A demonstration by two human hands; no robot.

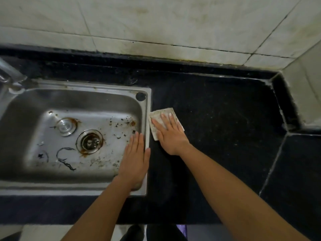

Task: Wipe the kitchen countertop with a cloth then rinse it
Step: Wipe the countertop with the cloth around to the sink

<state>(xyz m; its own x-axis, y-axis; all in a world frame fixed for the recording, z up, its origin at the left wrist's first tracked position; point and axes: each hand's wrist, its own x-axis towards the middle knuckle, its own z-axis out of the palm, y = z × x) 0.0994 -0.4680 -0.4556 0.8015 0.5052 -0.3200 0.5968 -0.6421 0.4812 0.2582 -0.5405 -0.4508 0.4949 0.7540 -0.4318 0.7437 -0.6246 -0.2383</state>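
Note:
A small pale, stained cloth (157, 117) lies flat on the black speckled countertop (222, 122), right beside the sink's right rim. My right hand (169, 134) presses flat on top of it, fingers spread and pointing away from me. My left hand (136, 160) is held flat with fingers together over the right inner edge of the steel sink (74, 100), empty, its thumb over the rim. The sink bottom carries rust around the drain (90, 141), dark crumbs and stringy debris.
A metal tap (10, 72) rises at the sink's back left corner. Dirty white wall tiles (156, 23) run along the back. A tiled column (305, 87) juts in at the right. The countertop's front edge crosses the bottom of the view.

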